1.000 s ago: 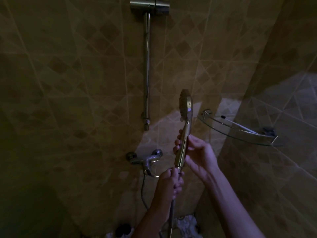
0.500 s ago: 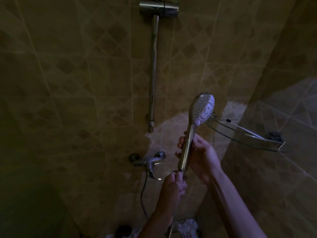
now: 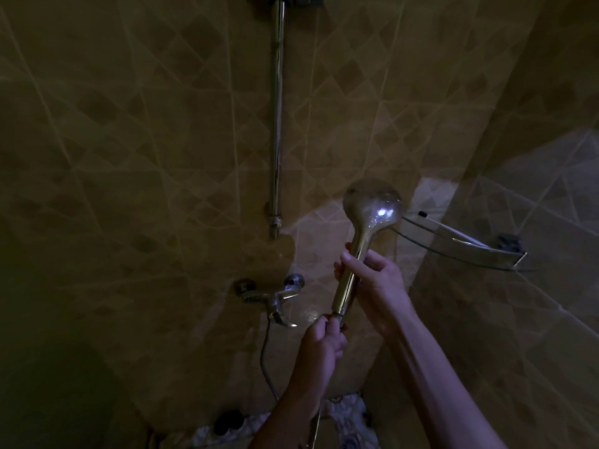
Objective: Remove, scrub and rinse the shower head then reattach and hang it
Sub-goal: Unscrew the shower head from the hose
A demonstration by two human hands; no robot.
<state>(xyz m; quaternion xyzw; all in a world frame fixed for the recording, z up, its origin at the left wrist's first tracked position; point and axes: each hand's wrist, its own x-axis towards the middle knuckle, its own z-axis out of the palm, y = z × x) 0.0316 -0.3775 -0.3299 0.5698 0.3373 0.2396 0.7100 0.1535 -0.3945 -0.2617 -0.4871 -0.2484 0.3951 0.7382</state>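
Shower head [image 3: 372, 207] held upright before the tiled wall [image 3: 146, 140], handle clasped by right hand [image 3: 377, 288], left hand [image 3: 321, 346] closed on the hose joint below, glass shelf [image 3: 460, 251] just beside.

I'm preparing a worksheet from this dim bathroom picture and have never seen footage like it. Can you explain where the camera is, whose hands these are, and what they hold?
The camera sits on a person's head and looks forward and down, so the two bare arms coming in from the bottom are the wearer's own. No machine is involved. The right hand is wrapped around the handle of a chrome shower head, held upright with its rounded back towards us. The left hand pinches the joint where the hose meets the handle's lower end. Behind, on the tiled wall, are a vertical rail, a mixer tap and a glass corner shelf to the right.
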